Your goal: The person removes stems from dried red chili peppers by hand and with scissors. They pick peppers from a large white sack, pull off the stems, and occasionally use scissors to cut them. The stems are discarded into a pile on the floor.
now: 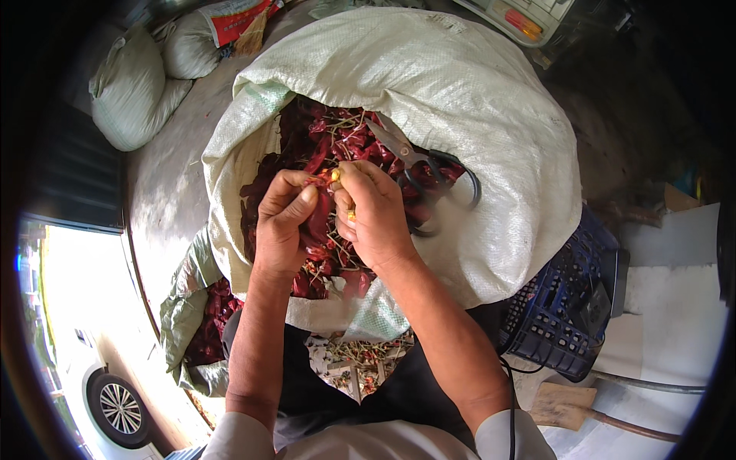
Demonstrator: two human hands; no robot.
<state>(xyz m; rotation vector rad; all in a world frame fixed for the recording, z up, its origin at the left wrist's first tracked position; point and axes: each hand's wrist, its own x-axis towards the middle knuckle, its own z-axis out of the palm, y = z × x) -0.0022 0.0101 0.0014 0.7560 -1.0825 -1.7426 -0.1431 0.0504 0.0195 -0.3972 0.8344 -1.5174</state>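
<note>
Both hands meet over the mouth of a white woven sack [460,103] filled with dried red chilli peppers [313,129]. Thumb and fingers of my left hand [284,215] pinch a torn dried chilli [323,179]. My right hand [371,210] grips its other end, where yellow-orange bits show at the fingertips. A small gold-coloured thing shows at a finger of my right hand; what it is I cannot tell. Scissors with black handles [405,150] rest just beyond my right hand, blades over the chillies, handles toward the sack's right rim.
Lower left, a greenish sack [181,322] holds more chillies. Stems and scraps [374,348] litter the ground between my knees. A dark blue plastic crate [555,310] stands right, near a wooden-handled shovel [560,405]. Full white sacks [129,92] and a straw broom [251,37] are upper left.
</note>
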